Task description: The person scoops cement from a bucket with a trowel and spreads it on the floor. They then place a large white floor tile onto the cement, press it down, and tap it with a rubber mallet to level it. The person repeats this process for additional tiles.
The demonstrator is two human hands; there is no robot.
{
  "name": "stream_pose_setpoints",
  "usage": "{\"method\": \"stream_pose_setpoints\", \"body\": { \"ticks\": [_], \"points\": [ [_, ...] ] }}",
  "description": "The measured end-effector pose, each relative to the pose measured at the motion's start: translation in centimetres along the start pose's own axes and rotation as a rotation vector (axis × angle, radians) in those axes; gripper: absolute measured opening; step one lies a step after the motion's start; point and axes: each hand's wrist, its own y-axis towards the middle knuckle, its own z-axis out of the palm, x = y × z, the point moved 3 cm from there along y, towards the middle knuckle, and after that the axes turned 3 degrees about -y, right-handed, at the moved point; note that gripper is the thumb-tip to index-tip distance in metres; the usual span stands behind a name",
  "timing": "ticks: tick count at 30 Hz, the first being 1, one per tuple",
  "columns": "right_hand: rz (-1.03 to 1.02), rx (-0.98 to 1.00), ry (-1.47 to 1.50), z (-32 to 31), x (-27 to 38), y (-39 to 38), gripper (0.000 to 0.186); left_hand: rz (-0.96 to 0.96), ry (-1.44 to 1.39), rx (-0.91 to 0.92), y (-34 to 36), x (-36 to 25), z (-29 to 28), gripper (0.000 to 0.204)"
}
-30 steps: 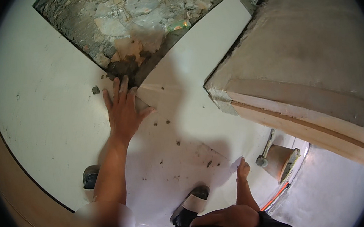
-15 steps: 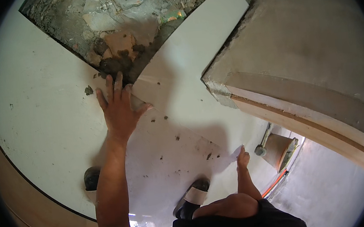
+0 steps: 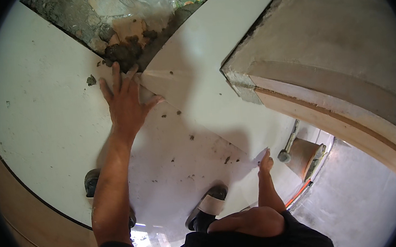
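My left hand [image 3: 125,104] lies with fingers spread on a large pale floor tile [image 3: 47,118], its fingertips close to the corner where the tile joints meet. Dark wet mortar [image 3: 123,52] is heaped just beyond those fingertips. Nothing is visible in that hand. Lower right, my right hand [image 3: 265,162] is at the tile surface beside a joint, with at least one finger stretched out. No object shows in it, though part of the hand is hard to make out. Small mortar crumbs [image 3: 191,137] dot the tiles between my hands.
Past the tiles lies an untiled patch of rubble [image 3: 121,5]. A raised block with a wooden edge [image 3: 348,115] juts in at the right. Below it are a tan bucket [image 3: 302,157] and a tool with a rounded grey head [image 3: 283,156]. My shoe [image 3: 210,205] rests on the tile.
The view has shifted slightly, so the mortar and rubble appear higher. My left hand stays spread near the tile corner, and my right hand keeps its place by the joint.
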Motion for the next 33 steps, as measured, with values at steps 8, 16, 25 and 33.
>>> {"method": "stream_pose_setpoints", "body": {
  "ticks": [8, 16, 25, 33],
  "points": [
    [0.079, 0.027, 0.096, 0.3, 0.0, 0.4, 0.088, 0.019, 0.002, 0.002, 0.2, 0.2, 0.3, 0.083],
    [0.111, 0.122, 0.288, -0.3, 0.3, -0.3, 0.079, 0.063, 0.052, -0.042, -0.2, 0.4, 0.8, 0.082],
    [0.149, 0.170, 0.376, -0.4, -0.5, 0.1, 0.074, 0.050, 0.031, -0.051, 0.0, 0.2, 0.6, 0.076],
    [-0.003, 0.198, 0.380, 0.0, -1.3, 0.4, 0.065, -0.067, 0.162, -0.124, 2.9, -0.5, -0.1, 0.040]
  ]
}}
